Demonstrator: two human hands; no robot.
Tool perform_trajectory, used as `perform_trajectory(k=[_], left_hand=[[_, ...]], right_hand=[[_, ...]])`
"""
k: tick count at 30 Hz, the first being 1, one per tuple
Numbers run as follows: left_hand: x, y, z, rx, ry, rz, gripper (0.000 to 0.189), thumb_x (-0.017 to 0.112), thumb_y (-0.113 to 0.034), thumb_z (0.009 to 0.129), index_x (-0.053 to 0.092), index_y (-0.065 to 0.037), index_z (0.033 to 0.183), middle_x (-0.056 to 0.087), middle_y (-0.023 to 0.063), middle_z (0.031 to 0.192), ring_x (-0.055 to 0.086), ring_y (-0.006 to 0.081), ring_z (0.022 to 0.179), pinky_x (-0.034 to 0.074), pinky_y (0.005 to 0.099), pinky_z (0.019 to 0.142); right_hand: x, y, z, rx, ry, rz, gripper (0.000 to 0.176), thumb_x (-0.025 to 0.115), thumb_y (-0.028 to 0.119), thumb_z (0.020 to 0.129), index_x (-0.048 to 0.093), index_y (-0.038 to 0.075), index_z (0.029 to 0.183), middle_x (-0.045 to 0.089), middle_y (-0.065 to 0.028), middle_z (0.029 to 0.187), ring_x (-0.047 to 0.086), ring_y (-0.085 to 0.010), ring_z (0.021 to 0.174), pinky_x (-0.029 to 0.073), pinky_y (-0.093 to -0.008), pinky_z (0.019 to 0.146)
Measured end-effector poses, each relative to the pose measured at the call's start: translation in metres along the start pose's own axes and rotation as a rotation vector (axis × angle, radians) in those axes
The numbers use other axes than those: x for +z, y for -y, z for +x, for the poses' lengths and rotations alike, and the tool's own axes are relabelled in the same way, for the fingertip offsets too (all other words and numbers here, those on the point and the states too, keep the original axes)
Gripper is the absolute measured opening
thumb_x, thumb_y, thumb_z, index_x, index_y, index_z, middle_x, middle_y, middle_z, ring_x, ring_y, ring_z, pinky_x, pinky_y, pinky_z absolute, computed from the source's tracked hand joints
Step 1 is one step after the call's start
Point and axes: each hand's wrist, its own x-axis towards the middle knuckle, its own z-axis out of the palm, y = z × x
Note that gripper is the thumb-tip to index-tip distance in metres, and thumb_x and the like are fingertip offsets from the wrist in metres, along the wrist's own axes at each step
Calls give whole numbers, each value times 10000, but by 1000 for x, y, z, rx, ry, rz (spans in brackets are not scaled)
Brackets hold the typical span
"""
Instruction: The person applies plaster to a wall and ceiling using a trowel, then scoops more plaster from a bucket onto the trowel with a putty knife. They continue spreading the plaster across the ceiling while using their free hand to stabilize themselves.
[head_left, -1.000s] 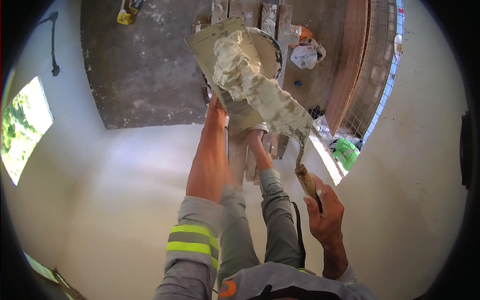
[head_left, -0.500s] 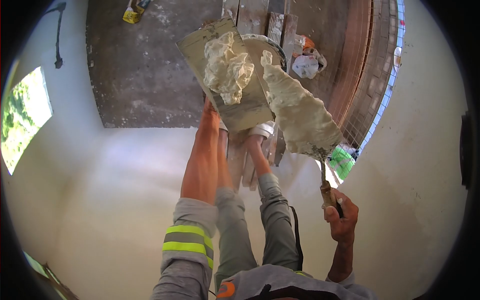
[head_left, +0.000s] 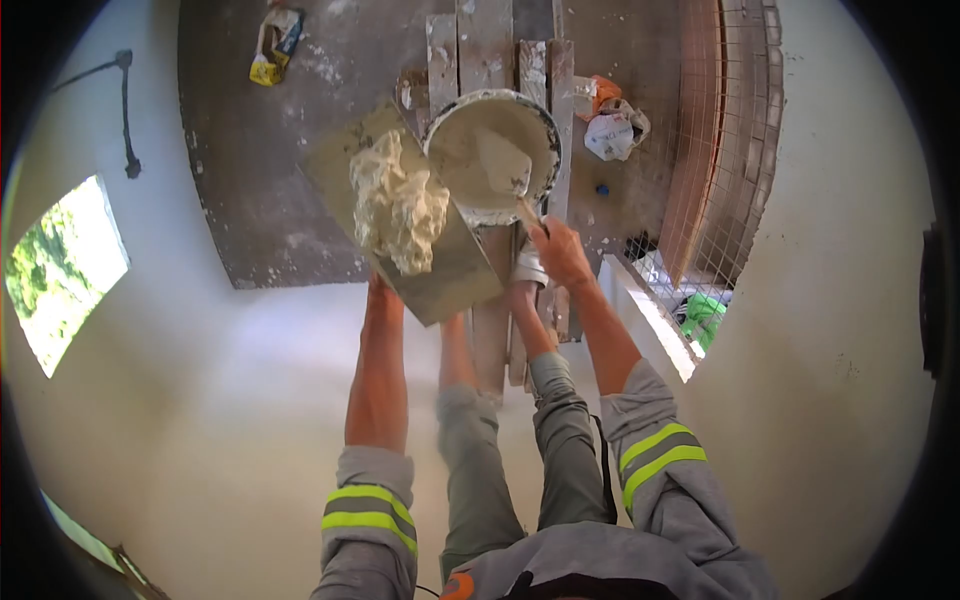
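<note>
A flat rectangular board [head_left: 450, 270] carries a lumpy heap of pale plaster [head_left: 395, 205]. My left hand [head_left: 382, 287] is under the board, its fingers hidden by it; only the wrist edge shows. My right hand [head_left: 562, 250] is wrapped round the handle of a trowel [head_left: 503, 162], whose blade lies over the inside of a round bucket [head_left: 550, 125]. Wet plaster coats the bucket's inner wall. The board's right edge overlaps the bucket's left side.
Wooden planks [head_left: 485, 45] run beneath the bucket and my feet. Plastic bags [head_left: 612, 132] lie right of them on the floor [head_left: 300, 180]. A yellow bag [head_left: 268, 68] lies at the upper left. Wire mesh [head_left: 735, 150] and a green item [head_left: 703, 318] are at the right.
The trowel, earlier loaded with plaster and held out at the right, is now at the bucket with my right hand. The board and its heap have moved left and down, uncovering the bucket.
</note>
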Motion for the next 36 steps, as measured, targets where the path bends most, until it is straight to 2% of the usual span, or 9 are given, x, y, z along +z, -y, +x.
perform_trajectory(k=[2,5,12,17,21,25,27,31,36], left_hand=[[20,-8,-17,-22,22,54,510,588,-330,899,511,-5,1284,574,152,1246,626,288,1054,522,409,891],[71,-17,-18,-72,127,151,514,578,-332,906,505,-1,1292,565,156,1261,622,291,1065,518,409,901],[207,-21,-60,-241,423,439,523,555,-338,923,489,7,1310,546,167,1295,614,299,1090,507,410,925],[288,4,-63,-308,607,589,529,538,-343,935,478,13,1322,533,174,1320,608,305,1107,499,410,942],[325,29,-56,-462,603,656,378,437,-351,981,564,-54,1178,572,144,1169,624,297,959,486,410,872],[340,35,-28,-503,699,627,309,434,-322,986,566,-70,1107,566,124,1078,606,270,881,486,397,806],[343,24,-13,-494,743,577,278,432,-307,988,566,-78,1072,563,114,1033,597,257,842,486,390,773],[332,-2,14,-447,783,490,230,428,-278,992,568,-95,1000,557,94,942,579,229,764,486,377,707],[316,-24,28,-295,668,490,272,358,-202,1010,511,-111,804,456,55,765,464,179,597,400,330,594]], right_hand=[[17,4,3,50,-85,-60,278,527,263,916,564,-12,908,620,-200,858,613,-350,826,459,-435,730],[-15,22,-30,-284,-137,103,245,528,233,913,601,5,966,624,-209,993,587,-374,982,449,-431,822],[-167,107,-148,-686,-163,359,241,609,99,838,626,44,1072,545,-173,1232,479,-347,1171,372,-440,983],[-222,79,-191,-660,-336,373,279,659,39,792,597,18,1063,485,-206,1283,451,-389,1202,349,-462,1019],[-238,29,-198,-426,-502,536,298,512,116,936,570,-34,1187,484,-179,1278,459,-330,1182,328,-398,1034],[-137,-81,-130,-79,-494,812,365,496,264,978,563,-16,1202,602,-81,1077,531,-170,1060,406,-321,948],[-83,-109,-91,107,-227,1170,365,525,312,964,582,2,1148,614,-48,1011,564,-151,949,443,-299,865],[-3,-130,-4,151,-102,1114,326,534,335,944,587,13,943,606,-67,852,548,-169,804,434,-301,737],[14,-114,99,36,-165,1025,409,557,370,879,590,16,1082,639,-145,972,592,-249,938,445,-358,816]])
